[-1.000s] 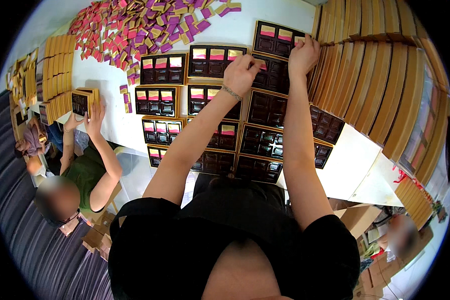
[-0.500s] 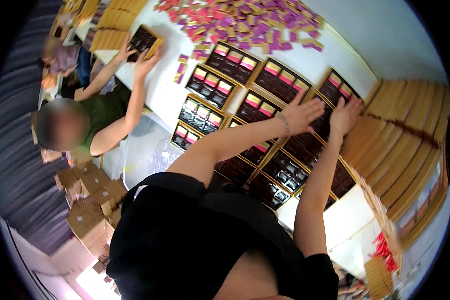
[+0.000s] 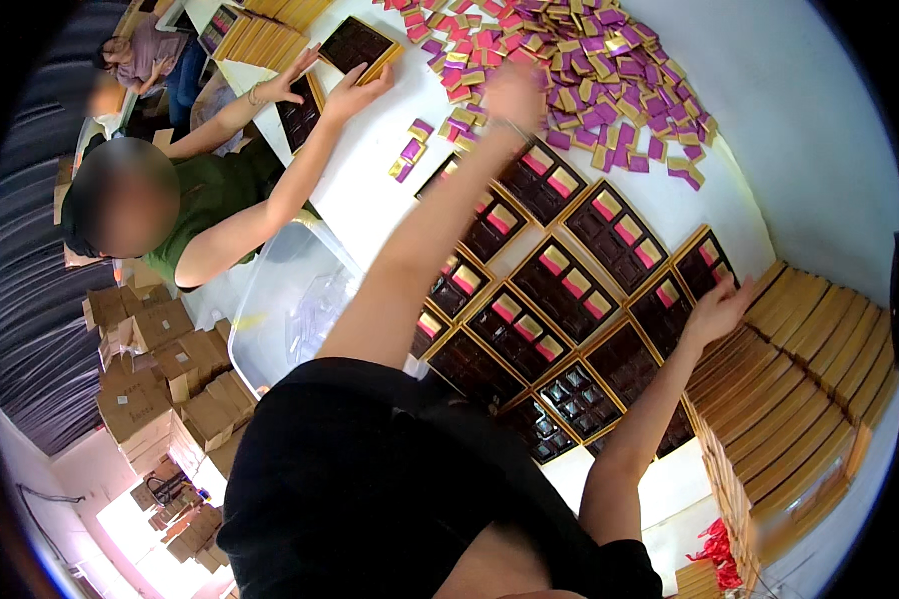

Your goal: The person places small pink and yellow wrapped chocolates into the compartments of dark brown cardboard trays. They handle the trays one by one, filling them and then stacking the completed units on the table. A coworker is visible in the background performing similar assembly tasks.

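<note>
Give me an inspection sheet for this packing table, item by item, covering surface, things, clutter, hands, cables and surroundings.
Surface: white table, crowded.
Job's things: dark compartment trays in gold frames, laid in rows, some slots holding pink pieces; loose pile of purple and gold wrapped pieces.
Clutter: stacked gold lids at the right; clear plastic bin at the table edge.
Hands: left hand, blurred, at the edge of the pile; right hand on a tray's edge.
Cables: nothing seen.
Surroundings: a co-worker's hands on another tray; cardboard boxes on the floor.
</note>
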The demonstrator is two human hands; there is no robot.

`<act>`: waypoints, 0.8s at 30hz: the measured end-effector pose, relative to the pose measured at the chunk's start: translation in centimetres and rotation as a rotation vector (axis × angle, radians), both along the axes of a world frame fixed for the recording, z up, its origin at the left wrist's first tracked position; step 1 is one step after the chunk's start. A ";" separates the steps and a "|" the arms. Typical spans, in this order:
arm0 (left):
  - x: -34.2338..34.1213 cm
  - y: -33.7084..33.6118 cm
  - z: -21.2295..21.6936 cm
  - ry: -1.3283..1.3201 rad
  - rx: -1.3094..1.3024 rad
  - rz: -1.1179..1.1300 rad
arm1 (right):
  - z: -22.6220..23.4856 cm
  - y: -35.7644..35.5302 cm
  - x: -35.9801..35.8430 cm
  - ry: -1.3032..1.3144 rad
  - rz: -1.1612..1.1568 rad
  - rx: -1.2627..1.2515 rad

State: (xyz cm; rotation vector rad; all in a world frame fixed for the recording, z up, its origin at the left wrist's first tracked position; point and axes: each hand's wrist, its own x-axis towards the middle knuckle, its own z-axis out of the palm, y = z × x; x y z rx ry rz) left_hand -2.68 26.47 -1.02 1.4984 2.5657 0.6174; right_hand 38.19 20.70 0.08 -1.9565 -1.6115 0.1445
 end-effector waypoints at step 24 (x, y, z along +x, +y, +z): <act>-9.1 0.3 0.7 0.258 -0.081 -0.496 | 1.2 12.1 -29.5 1.580 0.547 -0.647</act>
